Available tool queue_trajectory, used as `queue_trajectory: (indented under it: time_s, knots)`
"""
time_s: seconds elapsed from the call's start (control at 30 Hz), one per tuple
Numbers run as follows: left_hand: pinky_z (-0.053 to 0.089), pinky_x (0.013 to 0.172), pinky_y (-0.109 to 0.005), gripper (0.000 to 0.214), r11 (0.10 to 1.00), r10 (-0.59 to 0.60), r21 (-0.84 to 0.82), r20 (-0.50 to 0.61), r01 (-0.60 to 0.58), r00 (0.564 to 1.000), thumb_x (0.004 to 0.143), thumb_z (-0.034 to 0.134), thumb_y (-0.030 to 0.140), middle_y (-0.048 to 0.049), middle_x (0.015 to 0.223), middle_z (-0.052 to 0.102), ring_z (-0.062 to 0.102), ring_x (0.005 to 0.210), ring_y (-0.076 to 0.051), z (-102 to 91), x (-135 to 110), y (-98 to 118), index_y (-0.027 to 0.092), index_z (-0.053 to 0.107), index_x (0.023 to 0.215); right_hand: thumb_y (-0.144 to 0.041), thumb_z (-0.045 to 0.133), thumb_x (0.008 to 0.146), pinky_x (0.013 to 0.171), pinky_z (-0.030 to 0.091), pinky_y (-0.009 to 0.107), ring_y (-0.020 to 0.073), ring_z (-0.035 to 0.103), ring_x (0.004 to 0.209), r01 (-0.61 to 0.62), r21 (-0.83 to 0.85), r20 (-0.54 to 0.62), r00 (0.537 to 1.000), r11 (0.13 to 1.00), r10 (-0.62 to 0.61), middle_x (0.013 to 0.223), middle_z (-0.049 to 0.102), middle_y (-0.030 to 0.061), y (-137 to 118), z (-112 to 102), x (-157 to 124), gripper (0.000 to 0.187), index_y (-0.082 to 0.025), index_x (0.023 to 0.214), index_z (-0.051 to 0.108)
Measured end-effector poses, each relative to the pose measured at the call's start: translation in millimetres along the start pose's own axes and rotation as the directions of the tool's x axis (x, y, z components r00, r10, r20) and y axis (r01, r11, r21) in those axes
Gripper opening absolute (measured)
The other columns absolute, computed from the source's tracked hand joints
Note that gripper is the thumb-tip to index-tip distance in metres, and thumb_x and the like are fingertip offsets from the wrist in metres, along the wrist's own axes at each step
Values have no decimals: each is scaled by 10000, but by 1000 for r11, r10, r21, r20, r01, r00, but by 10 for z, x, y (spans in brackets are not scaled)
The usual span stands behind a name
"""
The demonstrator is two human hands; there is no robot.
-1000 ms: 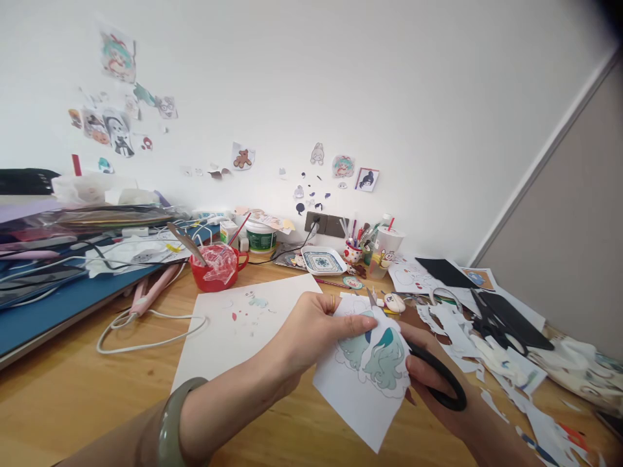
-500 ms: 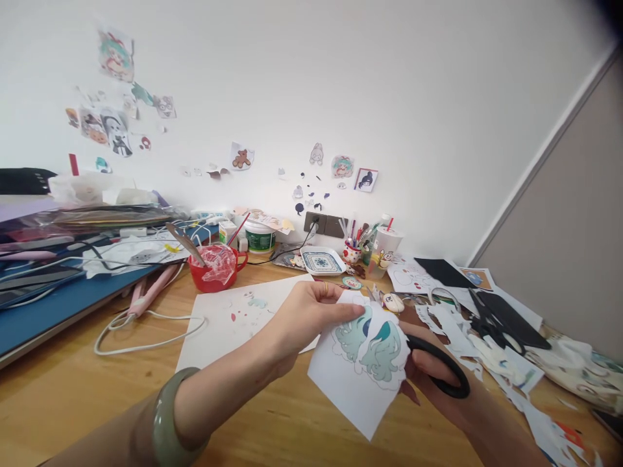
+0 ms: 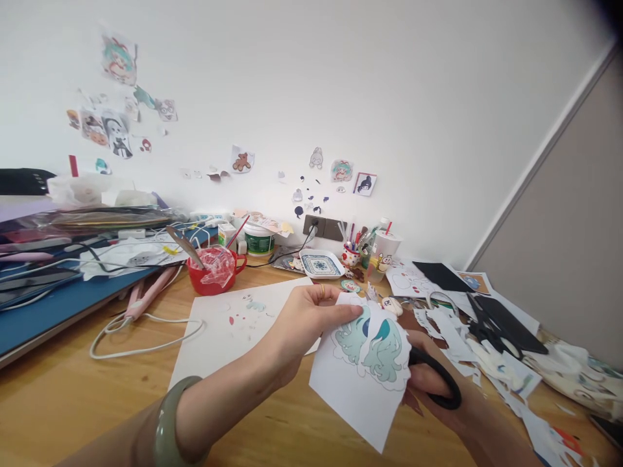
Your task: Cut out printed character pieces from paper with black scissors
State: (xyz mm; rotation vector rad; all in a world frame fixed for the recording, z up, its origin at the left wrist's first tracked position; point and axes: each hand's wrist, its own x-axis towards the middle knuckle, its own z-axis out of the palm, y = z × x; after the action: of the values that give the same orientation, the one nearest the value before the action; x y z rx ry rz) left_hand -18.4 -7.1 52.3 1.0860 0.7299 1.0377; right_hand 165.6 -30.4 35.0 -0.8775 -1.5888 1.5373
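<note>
Between thumb and fingers, my left hand [image 3: 311,321] pinches the upper left edge of a printed paper sheet [image 3: 348,408] showing a green-haired cartoon figure. My right hand [image 3: 428,376] grips black-handled scissors [image 3: 450,386] at the sheet's right side, with fingers through the loop. Most of the blades is hidden behind the paper; the tips show just above its top edge. The sheet's top and right edges follow the wavy outline of the drawing, while its lower corner stays straight-cut. Under my left forearm lies a white sheet [image 3: 209,331] with small coloured cut-outs.
A red cup [image 3: 207,285] with crumpled plastic stands at the left, near a white cable [image 3: 146,355]. Behind are a square patterned dish [image 3: 304,266] and a drink cup [image 3: 387,243]. Paper scraps [image 3: 540,428] and another pair of scissors [image 3: 487,331] lie at the right.
The scissor handle has shifted slightly left and down with my right hand. The sheet has tipped a little, its lower corner moving right and down. My left hand keeps its pinch.
</note>
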Motion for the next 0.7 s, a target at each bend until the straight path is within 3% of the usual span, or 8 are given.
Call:
queue_trajectory:
  time_s: [0.2, 0.47, 0.7]
  knots:
    - [319, 466, -175, 227, 997, 29, 77, -28, -27, 999, 632, 684, 302, 16, 556, 572, 482, 497, -67, 9, -12, -3, 134, 540, 584, -153, 555, 496, 289, 283, 130, 53, 369, 343, -88, -106, -177, 982, 990, 68, 437, 474, -47, -68, 82, 4, 85, -148, 574, 589]
    - [336, 482, -202, 190, 991, 62, 125, -66, -54, 996, 632, 669, 279, 0, 572, 570, 490, 520, -89, 17, -24, 7, 134, 548, 613, -122, 536, 515, 320, 178, 144, 51, 335, 341, -117, -157, -178, 980, 981, 89, 386, 418, -68, -11, 49, 22, 33, -155, 508, 541]
    - [322, 457, -197, 208, 992, 66, 112, -83, -56, 994, 634, 661, 275, 5, 551, 557, 476, 496, -84, 40, -33, 5, 143, 508, 583, -100, 542, 506, 335, 138, 152, 40, 266, 358, -83, -75, -211, 975, 994, 65, 386, 373, -75, 29, 72, 34, 134, -168, 419, 466]
